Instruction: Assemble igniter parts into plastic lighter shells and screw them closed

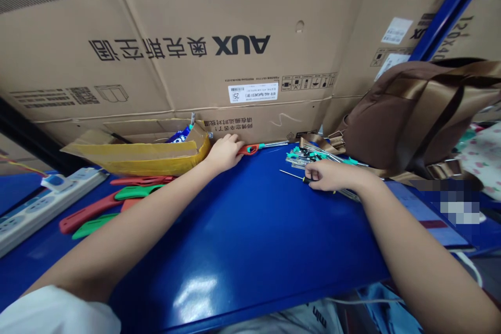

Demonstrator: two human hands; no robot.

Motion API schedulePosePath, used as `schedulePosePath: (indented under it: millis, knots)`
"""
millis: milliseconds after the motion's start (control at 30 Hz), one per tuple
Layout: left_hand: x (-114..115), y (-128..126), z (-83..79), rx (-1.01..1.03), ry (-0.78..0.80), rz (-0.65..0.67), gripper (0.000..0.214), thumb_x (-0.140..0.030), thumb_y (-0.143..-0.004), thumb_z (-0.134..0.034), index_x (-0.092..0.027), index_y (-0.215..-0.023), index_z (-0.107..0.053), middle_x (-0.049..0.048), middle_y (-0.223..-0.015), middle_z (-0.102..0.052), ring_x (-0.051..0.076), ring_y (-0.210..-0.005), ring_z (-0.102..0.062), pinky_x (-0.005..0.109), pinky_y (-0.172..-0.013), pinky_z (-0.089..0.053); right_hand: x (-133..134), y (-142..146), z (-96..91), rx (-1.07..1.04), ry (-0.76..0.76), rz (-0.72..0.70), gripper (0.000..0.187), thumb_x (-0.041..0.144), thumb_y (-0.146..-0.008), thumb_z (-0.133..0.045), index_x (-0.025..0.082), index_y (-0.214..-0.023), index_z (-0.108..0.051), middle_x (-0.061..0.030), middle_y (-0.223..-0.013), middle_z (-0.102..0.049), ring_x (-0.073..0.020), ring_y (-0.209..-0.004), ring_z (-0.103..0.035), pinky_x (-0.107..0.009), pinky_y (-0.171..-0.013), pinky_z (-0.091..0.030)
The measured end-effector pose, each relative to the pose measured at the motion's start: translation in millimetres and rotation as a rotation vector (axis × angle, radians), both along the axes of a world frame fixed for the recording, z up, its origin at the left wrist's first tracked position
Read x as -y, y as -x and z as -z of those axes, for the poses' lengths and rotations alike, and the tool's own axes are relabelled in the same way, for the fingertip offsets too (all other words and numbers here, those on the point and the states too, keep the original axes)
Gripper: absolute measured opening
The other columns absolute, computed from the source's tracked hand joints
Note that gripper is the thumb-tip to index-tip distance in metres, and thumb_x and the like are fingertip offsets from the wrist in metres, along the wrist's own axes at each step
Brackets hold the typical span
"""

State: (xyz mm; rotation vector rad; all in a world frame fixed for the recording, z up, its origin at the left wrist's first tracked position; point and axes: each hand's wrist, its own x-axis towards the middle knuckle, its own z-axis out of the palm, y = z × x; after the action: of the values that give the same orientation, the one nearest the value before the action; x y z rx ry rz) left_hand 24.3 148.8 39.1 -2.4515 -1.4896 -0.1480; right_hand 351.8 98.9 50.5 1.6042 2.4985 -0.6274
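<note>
My left hand (pixel 226 154) is at the back of the blue table, closed around the handle end of a red gas lighter (pixel 249 150). Its long metal tube lies to the right, and the covered part of the handle is hidden. My right hand (pixel 326 175) grips a small screwdriver (pixel 291 174) with a dark and yellow handle, its thin shaft pointing left. Just behind that hand lies a pile of metal lighter tubes with teal parts (pixel 309 155).
A yellow-taped cardboard box (pixel 156 159) stands at the back left. Red and green plastic handle pieces (pixel 97 211) lie before it, beside a white power strip (pixel 47 203). A brown backpack (pixel 379 115) sits at the right. Large cardboard (pixel 176 78) walls the back of the table (pixel 250 240).
</note>
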Motion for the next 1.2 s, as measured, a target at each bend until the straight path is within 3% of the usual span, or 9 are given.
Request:
schedulePosePath:
  millis: [133, 300, 433, 700, 867, 933, 1067, 1133, 1200]
  knots:
    - [4, 0, 0.2, 0.002, 0.056, 0.039, 0.03, -0.031, -0.101, -0.051, -0.018, -0.119, -0.07, 0.0125, -0.111, -0.068, 0.028, -0.108, -0.064, 0.039, -0.091, -0.054, 0, -4, 0.2, 0.013, 0.026, 0.023, 0.015, 0.026, -0.074, -0.064, 0.022, -0.086, -0.057, -0.0029, -0.084, -0.067, -0.0187, -0.071, -0.059, -0.027, -0.06, -0.04]
    - [8, 0, 0.4, 0.006, 0.122, 0.07, 0.023, -0.031, -0.099, -0.06, -0.017, -0.114, -0.069, 0.0106, -0.117, -0.066, 0.025, -0.108, -0.065, 0.04, -0.092, -0.055, 1, -3, -1.0, 0.031, 0.044, 0.044, 0.015, 0.024, -0.073, -0.064, 0.022, -0.085, -0.056, -0.0026, -0.083, -0.067, -0.018, -0.071, -0.058, -0.027, -0.061, -0.039]
    - [7, 3, 1.3, 0.008, 0.174, 0.043, 0.031, -0.035, -0.099, -0.062, -0.016, -0.123, -0.062, 0.01, -0.123, -0.065, 0.023, -0.104, -0.066, 0.043, -0.089, -0.058, 2, -2, -1.7, 0.032, 0.05, 0.052, 0.014, 0.023, -0.073, -0.065, 0.022, -0.083, -0.055, -0.0021, -0.082, -0.066, -0.0177, -0.071, -0.057, -0.026, -0.061, -0.039]
    - [16, 2, -2.1, 0.084, 0.116, -0.019, 0.028, -0.032, -0.096, -0.064, -0.015, -0.119, -0.067, 0.0121, -0.119, -0.067, 0.026, -0.107, -0.067, 0.041, -0.09, -0.058, 5, -11, -7.4, 0.07, 0.04, 0.091, 0.015, 0.023, -0.069, -0.066, 0.023, -0.076, -0.052, -0.0003, -0.075, -0.063, -0.0171, -0.066, -0.056, -0.026, -0.056, -0.037]
    - [51, 7, -12.7, 0.146, 0.072, 0.047, 0.027, -0.03, -0.096, -0.055, -0.021, -0.116, -0.071, 0.0078, -0.117, -0.073, 0.026, -0.113, -0.067, 0.034, -0.096, -0.054, 1, -16, -8.0, 0.077, -0.045, 0.097, 0.015, 0.023, -0.068, -0.066, 0.022, -0.072, -0.051, -0.0004, -0.072, -0.062, -0.0171, -0.065, -0.055, -0.026, -0.056, -0.036]
    - [72, 15, -15.0, 0.167, 0.061, 0.026, 0.033, -0.03, -0.1, -0.045, -0.021, -0.12, -0.07, 0.0074, -0.106, -0.076, 0.024, -0.1, -0.071, 0.034, -0.088, -0.056, 0, -15, -8.4, 0.061, -0.123, 0.112, 0.015, 0.024, -0.07, -0.066, 0.022, -0.075, -0.052, -0.0019, -0.077, -0.065, -0.0176, -0.068, -0.057, -0.026, -0.058, -0.036]
    - [114, 42, -15.9, 0.182, 0.087, -0.024, 0.042, -0.029, -0.097, -0.04, -0.023, -0.13, -0.065, 0.0057, -0.1, -0.078, 0.025, -0.083, -0.074, 0.034, -0.073, -0.055, -2, -8, -12.8, 0.04, -0.321, 0.215, 0.014, 0.03, -0.076, -0.063, 0.021, -0.084, -0.055, -0.0062, -0.086, -0.069, -0.0208, -0.076, -0.061, -0.028, -0.063, -0.038]
    - [127, 60, -17.5, 0.154, 0.124, 0.019, 0.045, -0.028, -0.094, -0.04, -0.022, -0.13, -0.065, 0.0077, -0.106, -0.077, 0.025, -0.084, -0.073, 0.034, -0.074, -0.054, -2, -6, -16.0, 0.036, -0.413, 0.3, 0.017, 0.034, -0.081, -0.059, 0.021, -0.092, -0.058, -0.0086, -0.094, -0.07, -0.0237, -0.083, -0.063, -0.029, -0.065, -0.039]
    - [133, 79, -21.3, 0.125, 0.237, 0.062, 0.042, -0.028, -0.091, -0.042, -0.023, -0.122, -0.069, 0.0059, -0.095, -0.077, 0.023, -0.075, -0.071, 0.033, -0.072, -0.052, -4, -7, -18.0, 0.041, -0.479, 0.39, 0.024, 0.036, -0.085, -0.054, 0.02, -0.102, -0.062, -0.0117, -0.106, -0.071, -0.027, -0.093, -0.065, -0.031, -0.068, -0.042]
